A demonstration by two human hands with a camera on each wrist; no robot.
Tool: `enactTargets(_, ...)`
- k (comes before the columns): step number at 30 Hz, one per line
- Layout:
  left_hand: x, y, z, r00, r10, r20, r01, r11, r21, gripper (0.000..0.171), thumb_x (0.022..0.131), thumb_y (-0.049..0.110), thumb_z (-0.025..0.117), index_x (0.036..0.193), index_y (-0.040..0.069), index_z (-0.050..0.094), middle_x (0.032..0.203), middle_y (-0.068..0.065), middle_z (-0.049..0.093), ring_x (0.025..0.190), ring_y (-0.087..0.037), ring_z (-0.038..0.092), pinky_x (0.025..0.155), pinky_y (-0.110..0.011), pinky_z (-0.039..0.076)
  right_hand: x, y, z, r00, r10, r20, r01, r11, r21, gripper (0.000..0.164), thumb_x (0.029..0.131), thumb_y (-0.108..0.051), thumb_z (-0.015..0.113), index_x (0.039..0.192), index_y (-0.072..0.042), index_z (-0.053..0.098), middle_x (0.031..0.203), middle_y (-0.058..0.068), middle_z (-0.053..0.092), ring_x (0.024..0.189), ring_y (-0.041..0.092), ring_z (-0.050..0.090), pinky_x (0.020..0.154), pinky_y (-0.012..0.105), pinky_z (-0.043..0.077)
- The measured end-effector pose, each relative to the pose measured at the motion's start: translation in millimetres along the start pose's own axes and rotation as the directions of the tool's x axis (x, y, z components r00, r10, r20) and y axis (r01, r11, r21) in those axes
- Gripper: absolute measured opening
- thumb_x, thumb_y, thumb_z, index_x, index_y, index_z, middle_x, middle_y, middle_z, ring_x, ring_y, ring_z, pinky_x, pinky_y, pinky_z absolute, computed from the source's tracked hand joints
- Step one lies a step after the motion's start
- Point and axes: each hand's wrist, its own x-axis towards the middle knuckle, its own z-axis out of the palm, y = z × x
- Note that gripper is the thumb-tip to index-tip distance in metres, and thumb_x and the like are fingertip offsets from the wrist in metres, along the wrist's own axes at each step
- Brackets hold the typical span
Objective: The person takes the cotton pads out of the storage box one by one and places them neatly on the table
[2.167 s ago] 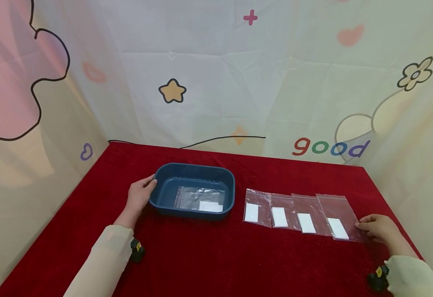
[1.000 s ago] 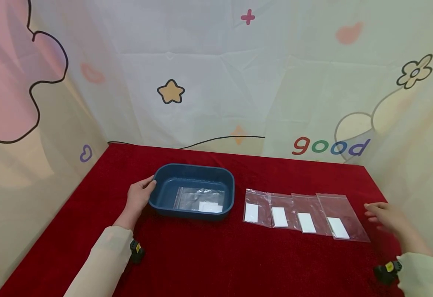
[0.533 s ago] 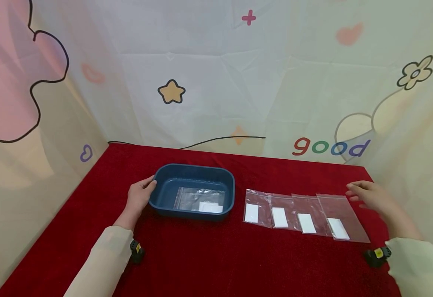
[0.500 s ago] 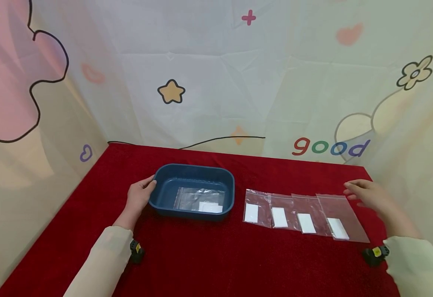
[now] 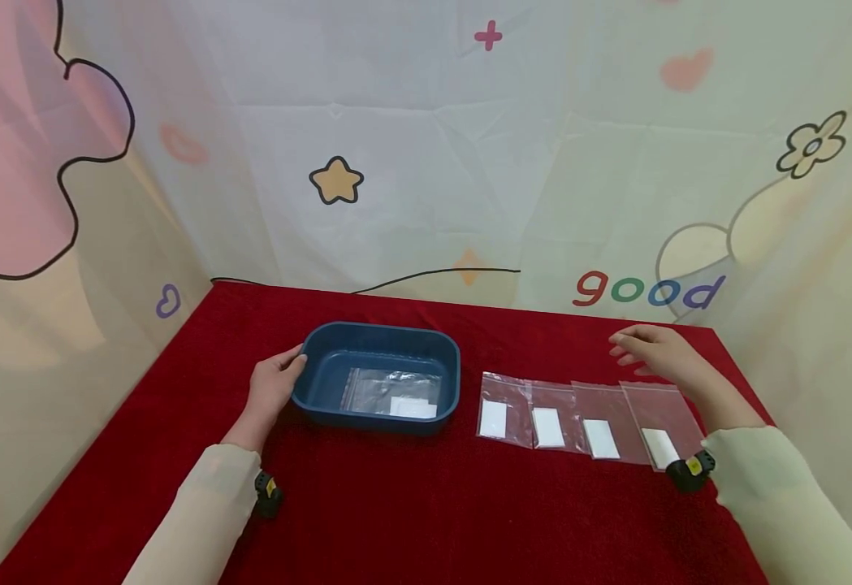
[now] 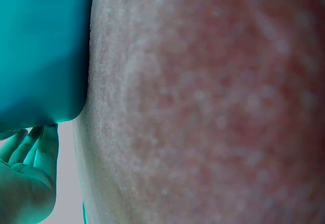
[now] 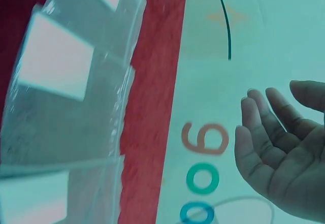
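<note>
My left hand [image 5: 274,386] holds the left end of a blue rectangular basin [image 5: 389,340], thumb at the rim and fingers against the outside; the left wrist view shows those fingers [image 6: 45,150] reaching under its wall. Inside the basin lies a clear zip bag [image 5: 378,386] with white pieces in it. To the right, several clear zip bags [image 5: 553,394] form a slightly overlapping row, each with a white rectangle [image 5: 548,428] near its lower end. My right hand [image 5: 655,351] hovers beyond the bags' top edges, fingers loosely bent and holding nothing. Its wrist camera partly covers the rightmost bag [image 5: 655,402].
A red cloth [image 5: 411,512] covers the table. Behind it and along both sides hangs a pale printed curtain [image 5: 426,187] with a star and the word "good". Dark cameras sit on both wrists, below cream sleeves [image 5: 202,496].
My right hand has let go of the rightmost bag's right edge, then risen and swung left to beyond the row's far edge. The bags, basin and left hand stay in place.
</note>
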Motion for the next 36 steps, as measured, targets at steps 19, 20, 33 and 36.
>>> enactTargets(19,1.3,-0.9,0.1,1.000,0.002,0.001,-0.002,1.000,-0.014,0.049,0.109,0.022,0.049,0.154,0.003,0.044,0.162,-0.018,0.040,0.152,-0.033,0.038,0.121,-0.049,0.040,51,-72,40,0.978,-0.069,0.196,0.052,0.994,0.094,0.041,0.108,-0.027,0.050,0.134,0.004,0.057,0.128,0.026,0.067,0.109,0.028,0.068,0.099,0.044,0.059)
enactTargets(20,1.0,-0.8,0.1,1.000,0.001,0.002,-0.001,1.000,-0.017,0.049,0.109,0.022,0.049,0.154,0.003,0.044,0.162,-0.018,0.040,0.152,-0.033,0.038,0.121,-0.049,0.040,54,-75,43,0.976,-0.070,0.208,0.051,0.994,0.097,0.041,0.108,-0.027,0.050,0.134,0.003,0.057,0.127,0.026,0.067,0.111,0.030,0.068,0.100,0.044,0.059)
enactTargets(33,1.2,-1.4,0.5,1.000,0.008,-0.011,-0.008,1.000,-0.014,0.048,0.109,0.021,0.049,0.153,0.004,0.045,0.161,-0.018,0.043,0.150,-0.033,0.041,0.120,-0.049,0.041,81,-115,72,0.944,-0.120,0.308,0.086,0.989,0.122,0.043,0.105,-0.030,0.054,0.135,0.002,0.058,0.131,0.027,0.064,0.109,0.026,0.069,0.098,0.040,0.059)
enactTargets(36,1.5,-1.4,0.0,1.000,0.006,-0.013,-0.007,1.000,-0.017,0.047,0.109,0.021,0.049,0.153,0.004,0.046,0.160,-0.017,0.044,0.149,-0.033,0.042,0.119,-0.049,0.042,86,-124,76,0.935,-0.130,0.331,0.096,0.988,0.117,0.044,0.104,-0.030,0.055,0.135,0.002,0.058,0.129,0.026,0.066,0.111,0.031,0.069,0.097,0.040,0.059)
